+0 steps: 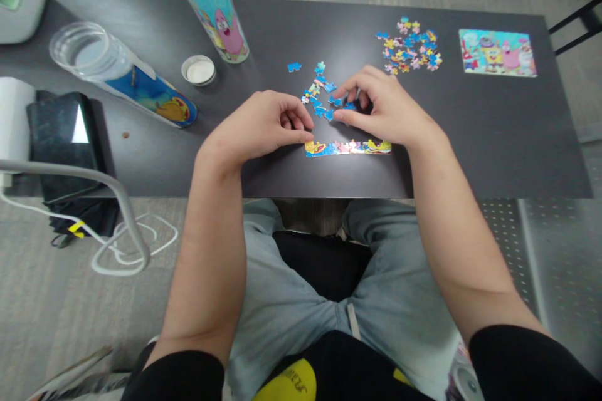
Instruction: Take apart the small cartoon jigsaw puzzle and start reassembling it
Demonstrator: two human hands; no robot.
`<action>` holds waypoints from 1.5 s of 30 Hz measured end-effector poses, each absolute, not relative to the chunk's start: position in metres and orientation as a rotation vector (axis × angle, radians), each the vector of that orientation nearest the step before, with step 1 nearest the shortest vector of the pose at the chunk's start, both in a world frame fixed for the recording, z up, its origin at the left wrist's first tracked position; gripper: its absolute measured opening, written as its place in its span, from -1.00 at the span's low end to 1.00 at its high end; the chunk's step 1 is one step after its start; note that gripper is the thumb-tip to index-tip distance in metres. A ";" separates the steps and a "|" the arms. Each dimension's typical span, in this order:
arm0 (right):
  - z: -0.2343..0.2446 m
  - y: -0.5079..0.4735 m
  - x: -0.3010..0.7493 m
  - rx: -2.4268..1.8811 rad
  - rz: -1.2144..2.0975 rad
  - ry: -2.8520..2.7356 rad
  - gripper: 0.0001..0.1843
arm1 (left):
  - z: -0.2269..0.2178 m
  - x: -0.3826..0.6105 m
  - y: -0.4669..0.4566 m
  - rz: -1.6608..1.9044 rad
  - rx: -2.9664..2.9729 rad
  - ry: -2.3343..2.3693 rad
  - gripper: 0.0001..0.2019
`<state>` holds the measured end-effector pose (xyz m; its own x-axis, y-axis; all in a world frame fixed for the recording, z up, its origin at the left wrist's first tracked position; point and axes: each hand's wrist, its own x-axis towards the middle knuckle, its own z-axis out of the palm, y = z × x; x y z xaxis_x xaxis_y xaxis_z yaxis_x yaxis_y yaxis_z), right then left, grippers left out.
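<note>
A joined strip of jigsaw pieces (348,148) lies near the table's front edge. My left hand (270,122) rests at its left end, with the thumb tip at the strip's upper corner; the fingers are loosely curled and apart from the thumb, and nothing shows between them. Just beyond the strip is a small group of mostly blue loose jigsaw pieces (319,111). Over the right side of this group, my right hand (376,103) has its thumb and fingers apart, the fingertips by blue pieces on the table. Its palm side is partly hidden.
Farther right lie a heap of loose pieces (409,47) and a cartoon picture card (497,53). Two clear-topped cartoon tubes (226,25) and a round lid (198,70) stand or lie left. A black tablet-like device (66,144) and white cable (126,213) are far left.
</note>
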<state>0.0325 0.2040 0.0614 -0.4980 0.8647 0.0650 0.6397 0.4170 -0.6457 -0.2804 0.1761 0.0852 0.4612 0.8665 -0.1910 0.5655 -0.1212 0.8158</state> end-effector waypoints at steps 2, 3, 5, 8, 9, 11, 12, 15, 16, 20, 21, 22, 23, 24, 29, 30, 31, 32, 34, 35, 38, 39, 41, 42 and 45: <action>0.061 0.205 0.032 -1.270 0.790 -2.271 -0.43 | 0.081 -0.281 0.177 0.447 1.840 1.199 -0.71; 0.060 0.206 0.033 -1.258 0.787 -2.262 -0.45 | 0.081 -0.281 0.176 0.455 1.853 1.191 -0.72; 0.057 0.207 0.033 -1.246 0.786 -2.246 -0.47 | 0.081 -0.282 0.176 0.509 1.867 1.204 -0.68; 0.053 0.210 0.037 -1.231 0.757 -2.191 -0.43 | 0.081 -0.284 0.177 0.685 1.858 1.342 -0.64; 0.052 0.211 0.040 -1.222 0.740 -2.171 -0.41 | 0.080 -0.286 0.179 0.751 1.850 1.405 -0.66; 0.053 0.213 0.051 -1.209 0.704 -2.146 -0.41 | 0.078 -0.290 0.183 0.836 1.837 1.508 -0.74; 0.054 0.214 0.058 -1.215 0.691 -2.142 -0.45 | 0.076 -0.293 0.185 0.846 1.837 1.540 -0.78; 0.057 0.218 0.082 -1.261 0.673 -2.127 -0.57 | 0.070 -0.298 0.190 0.785 1.862 1.573 -0.79; 0.058 0.218 0.091 -1.283 0.678 -2.115 -0.59 | 0.068 -0.299 0.192 0.755 1.878 1.568 -0.77; 0.058 0.218 0.108 -1.363 0.682 -2.073 -0.69 | 0.064 -0.298 0.196 0.691 1.971 1.506 -0.64; 0.058 0.218 0.107 -1.370 0.677 -2.076 -0.73 | 0.063 -0.296 0.197 0.685 2.002 1.487 -0.61; 0.058 0.217 0.104 -1.365 0.672 -2.086 -0.76 | 0.062 -0.294 0.198 0.684 2.031 1.472 -0.60; 0.058 0.216 0.098 -1.348 0.671 -2.110 -0.77 | 0.061 -0.291 0.200 0.682 2.059 1.462 -0.60; 0.057 0.215 0.091 -1.318 0.674 -2.148 -0.78 | 0.060 -0.288 0.201 0.680 2.082 1.460 -0.63; 0.051 0.217 0.063 -1.191 0.653 -2.280 -0.72 | 0.056 -0.277 0.210 0.686 2.118 1.521 -0.77; 0.050 0.218 0.063 -1.192 0.643 -2.286 -0.72 | 0.056 -0.276 0.211 0.699 2.113 1.533 -0.80; 0.049 0.218 0.064 -1.199 0.636 -2.288 -0.73 | 0.056 -0.276 0.212 0.713 2.102 1.541 -0.83; 0.049 0.219 0.067 -1.211 0.634 -2.283 -0.74 | 0.056 -0.276 0.212 0.726 2.083 1.541 -0.85; 0.052 0.219 0.074 -1.243 0.645 -2.254 -0.76 | 0.057 -0.276 0.211 0.761 2.017 1.522 -0.87; 0.053 0.219 0.076 -1.260 0.656 -2.234 -0.75 | 0.058 -0.276 0.211 0.794 1.972 1.504 -0.87; 0.058 0.216 0.078 -1.283 0.691 -2.177 -0.70 | 0.062 -0.272 0.208 0.929 1.802 1.403 -0.85; 0.058 0.215 0.075 -1.274 0.709 -2.167 -0.69 | 0.063 -0.270 0.207 0.959 1.742 1.353 -0.83; 0.056 0.214 0.068 -1.233 0.767 -2.147 -0.67 | 0.066 -0.264 0.205 0.964 1.649 1.244 -0.81; 0.054 0.214 0.064 -1.201 0.802 -2.132 -0.65 | 0.067 -0.261 0.204 0.950 1.622 1.193 -0.79; 0.048 0.213 0.052 -1.105 0.884 -2.053 -0.54 | 0.070 -0.251 0.201 0.887 1.604 1.087 -0.73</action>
